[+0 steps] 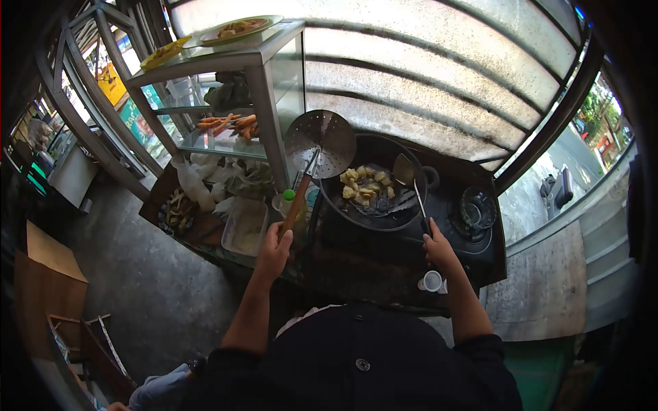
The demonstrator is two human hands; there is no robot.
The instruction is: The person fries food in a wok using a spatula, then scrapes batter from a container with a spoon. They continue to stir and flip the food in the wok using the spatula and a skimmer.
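Note:
My left hand [275, 248] is wrapped round the wooden handle of a perforated metal skimmer [329, 137], whose round head is raised at the left edge of a dark wok [349, 218]. My right hand [439, 245] grips the black handle of a metal ladle [404, 170]. The ladle's bowl is over the right part of the wok. Pale yellow fried pieces [367, 186] lie together in dark oil in the wok.
Left of the wok stands a glass cabinet [264, 61] with carrots [229, 125] inside and plates on top. A plastic tub [245, 226] sits below it. Right are a second burner [475, 211] and a white cup [432, 281]. Another person's clothed limb [161, 389] shows lower left.

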